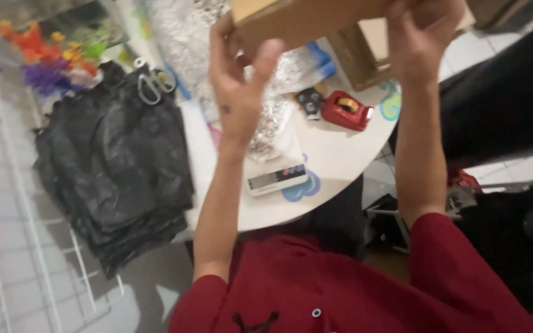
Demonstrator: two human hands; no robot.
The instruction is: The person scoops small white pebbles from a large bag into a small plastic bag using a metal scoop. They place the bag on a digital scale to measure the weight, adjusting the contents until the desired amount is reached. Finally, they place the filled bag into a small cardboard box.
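Note:
Both my hands are raised at the top of the view, holding a brown cardboard box (306,18). My left hand (239,86) grips its left end, thumb on the near face. My right hand (421,37) clasps the right end. The box hangs above a round white table (340,160). Below it on the table lie a small white digital scale (277,179), a clear bag of small silvery pieces (269,126), a red tape dispenser (348,111) and a small black object (309,102).
A pile of black plastic bags (112,166) lies left of the table with scissors (152,83) on top. Colourful items (44,55) sit at the upper left. A white wire rack (13,203) runs along the left. Another cardboard box (365,55) stands behind.

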